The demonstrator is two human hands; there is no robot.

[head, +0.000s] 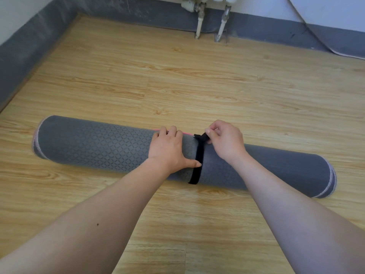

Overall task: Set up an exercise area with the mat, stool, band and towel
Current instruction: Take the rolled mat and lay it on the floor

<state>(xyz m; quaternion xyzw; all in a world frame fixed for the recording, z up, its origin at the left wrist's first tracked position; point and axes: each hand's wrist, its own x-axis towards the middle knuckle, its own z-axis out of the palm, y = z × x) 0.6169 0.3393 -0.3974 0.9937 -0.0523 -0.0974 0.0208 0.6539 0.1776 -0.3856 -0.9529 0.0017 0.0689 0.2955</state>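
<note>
Grey mat point(88, 143): lying rolled up crosswise on the wood floor point(177, 76), well apart from its far wall edge.
Black strap point(197, 165): circling the roll's middle.
Left hand point(167, 149): resting on the roll beside the strap, thumb touching it, grip apart.
Right hand point(225, 141): grip pinching the strap's loose end atop the roll.

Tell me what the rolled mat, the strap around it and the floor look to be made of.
Mat: likely foam or rubber, matte grey, by its embossed diamond pattern and stitched pale edging. Strap: black woven fabric, perhaps hook-and-loop; its limp end is pinched by the right hand. Floor: wood-grain planks with slight sheen, laminate or vinyl; cannot tell which.
</note>
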